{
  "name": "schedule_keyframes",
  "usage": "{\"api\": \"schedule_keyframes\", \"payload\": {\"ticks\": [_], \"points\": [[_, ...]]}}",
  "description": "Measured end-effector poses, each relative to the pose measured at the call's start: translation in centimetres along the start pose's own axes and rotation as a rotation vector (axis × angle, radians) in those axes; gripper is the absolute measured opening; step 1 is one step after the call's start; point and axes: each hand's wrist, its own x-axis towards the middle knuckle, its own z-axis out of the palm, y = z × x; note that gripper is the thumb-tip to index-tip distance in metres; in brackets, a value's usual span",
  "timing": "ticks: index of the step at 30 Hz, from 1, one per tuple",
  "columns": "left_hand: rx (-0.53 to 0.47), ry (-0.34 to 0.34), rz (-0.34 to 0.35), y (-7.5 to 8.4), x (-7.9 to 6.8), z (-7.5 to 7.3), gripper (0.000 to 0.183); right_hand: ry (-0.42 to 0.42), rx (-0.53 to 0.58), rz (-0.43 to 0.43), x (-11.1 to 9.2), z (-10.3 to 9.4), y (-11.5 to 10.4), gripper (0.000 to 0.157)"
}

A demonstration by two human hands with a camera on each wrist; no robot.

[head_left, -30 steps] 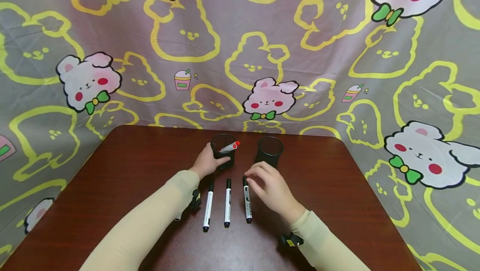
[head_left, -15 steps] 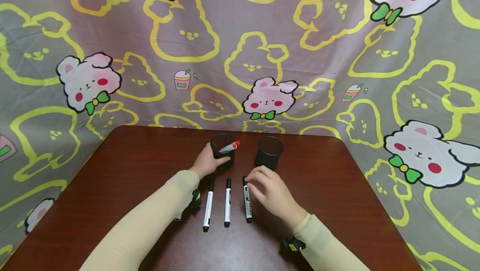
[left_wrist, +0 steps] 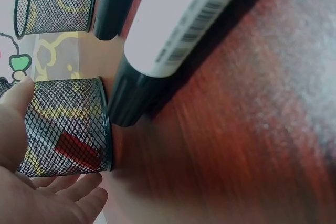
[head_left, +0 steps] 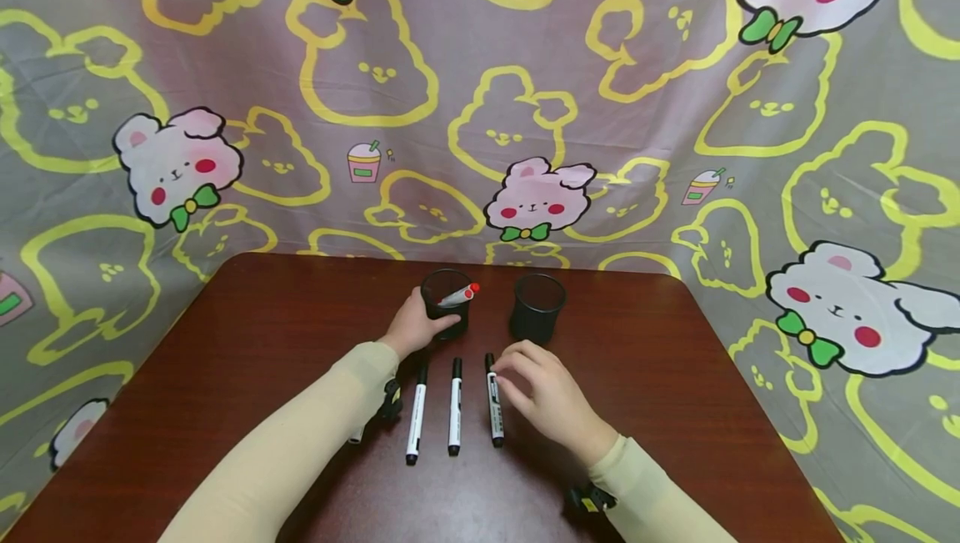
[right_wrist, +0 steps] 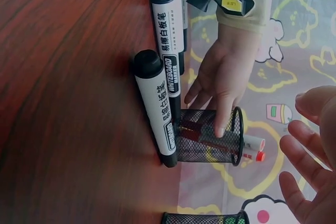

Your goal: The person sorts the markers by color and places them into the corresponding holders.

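My left hand (head_left: 411,328) grips the left black mesh pen cup (left_wrist: 68,98), thumb on the near side and fingers around the far side. Red-capped markers (head_left: 459,296) lean inside that cup, their ends above the rim. My right hand (head_left: 551,399) hovers beside the cap of the right whiteboard marker (head_left: 496,409), its fingers loosely bent and apart. In the right wrist view, a gap shows between these fingers (right_wrist: 304,153) and the marker. Two more black-capped whiteboard markers lie to the left, a middle one (head_left: 455,409) and a left one (head_left: 416,422).
A second mesh pen cup (head_left: 534,322) stands to the right of the gripped one, beyond my right hand. The end of another marker (head_left: 357,434) shows beside my left sleeve. A patterned curtain (head_left: 420,134) hangs behind the brown table (head_left: 652,376).
My right hand has drawn back slightly toward me, away from the right pen cup, showing more of its wall. The left hand, both cups and the markers have stayed in place.
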Motion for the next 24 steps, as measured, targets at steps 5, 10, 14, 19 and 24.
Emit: {"api": "schedule_keyframes", "payload": {"ticks": [5,10,14,19,24], "points": [[-0.023,0.003,-0.015,-0.21,0.12,0.17,0.096,-0.003,0.005,-0.001,-0.24,-0.04,0.11,0.018],[-0.043,0.012,-0.006,-0.24,0.08,0.27,0.093,0.014,0.007,-0.024,-0.44,-0.02,0.37,0.016],[-0.076,0.012,0.007,-0.19,0.05,0.31,0.092,0.03,0.007,-0.025,-0.62,-0.09,0.57,0.019],[-0.091,0.014,0.013,-0.21,-0.12,0.41,0.093,0.039,0.008,-0.02,-0.71,-0.34,0.75,0.022],[-0.079,0.014,0.013,0.13,-0.52,0.26,0.096,0.046,0.018,-0.033,-0.66,-0.68,0.84,0.022]]}}
